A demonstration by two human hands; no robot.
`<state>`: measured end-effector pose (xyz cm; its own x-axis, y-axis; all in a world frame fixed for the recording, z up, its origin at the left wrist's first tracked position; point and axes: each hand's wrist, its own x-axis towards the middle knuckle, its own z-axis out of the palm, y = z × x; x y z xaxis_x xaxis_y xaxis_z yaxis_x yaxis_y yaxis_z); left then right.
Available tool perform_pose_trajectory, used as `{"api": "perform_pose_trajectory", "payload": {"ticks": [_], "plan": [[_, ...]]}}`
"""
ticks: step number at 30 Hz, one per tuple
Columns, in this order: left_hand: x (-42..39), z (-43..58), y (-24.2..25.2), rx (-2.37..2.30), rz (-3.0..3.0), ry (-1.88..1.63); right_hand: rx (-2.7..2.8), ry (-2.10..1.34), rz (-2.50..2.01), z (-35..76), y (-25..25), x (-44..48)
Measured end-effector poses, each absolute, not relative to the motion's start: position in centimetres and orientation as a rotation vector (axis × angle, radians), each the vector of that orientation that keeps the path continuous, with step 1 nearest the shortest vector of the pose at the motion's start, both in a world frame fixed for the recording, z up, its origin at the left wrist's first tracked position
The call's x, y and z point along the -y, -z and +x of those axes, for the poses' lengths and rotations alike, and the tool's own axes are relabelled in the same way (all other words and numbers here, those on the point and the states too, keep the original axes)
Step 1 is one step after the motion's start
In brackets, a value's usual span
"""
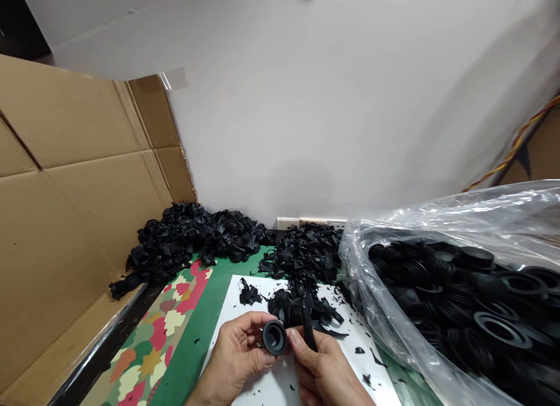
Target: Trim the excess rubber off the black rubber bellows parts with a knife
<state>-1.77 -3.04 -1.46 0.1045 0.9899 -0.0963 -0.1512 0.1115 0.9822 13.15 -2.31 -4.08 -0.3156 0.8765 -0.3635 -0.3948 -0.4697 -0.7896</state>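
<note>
My left hand (240, 353) is closed round a black rubber bellows (275, 338), its round open end turned up toward me. Thumb and fingers grip its side. My right hand (321, 359) is closed on a slender dark tool (307, 321) that points up and away; its kind is hard to make out. The right thumb and forefinger pinch close to the bellows' right edge. Just beyond my hands, black rubber scraps (286, 305) and ribbed pieces lie on a white sheet (231, 298).
A large heap of ribbed black bellows (196, 237) lies at the back left, beside a pile of trimmings (306, 248). On the right, a clear plastic bag (363, 277) holds many black rubber parts (481, 301). A cardboard sheet (79, 207) stands at left; a wall (306, 120) rises behind.
</note>
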Motion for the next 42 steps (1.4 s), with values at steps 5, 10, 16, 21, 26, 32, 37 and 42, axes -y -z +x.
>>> {"api": "perform_pose_trajectory", "payload": {"ticks": [5, 10, 16, 21, 26, 32, 37, 42], "plan": [[3.0, -1.6, 1.2, -1.093, 1.044, -1.123, 0.746, -1.904, -1.008, 13.3, 4.1, 2.3], [3.1, -1.5, 1.0, -1.109, 1.021, -1.131, 0.754, -1.900, -1.006, 13.4, 4.0, 2.3], [3.0, -1.9, 1.8, -1.160, 1.058, -1.124, 0.761, -1.837, -1.041, 13.3, 4.4, 2.3], [3.0, -2.0, 2.0, -1.121, 1.104, -1.158, 0.809, -1.786, -1.082, 13.3, 5.1, 2.3], [3.2, -1.8, 1.8, -1.250, 1.127, -1.225, 0.815, -1.740, -1.126, 13.4, 5.4, 2.4], [3.3, -1.5, 1.4, -1.394, 1.321, -1.308, 0.844, -1.739, -1.140, 13.4, 5.4, 2.5], [3.4, -1.3, 0.9, -1.400, 1.333, -1.259, 0.923, -1.676, -1.144, 13.2, 4.7, 2.8], [3.8, -0.9, 0.5, -1.345, 1.389, -1.181, 0.985, -1.635, -1.124, 13.0, 4.2, 3.0]]}}
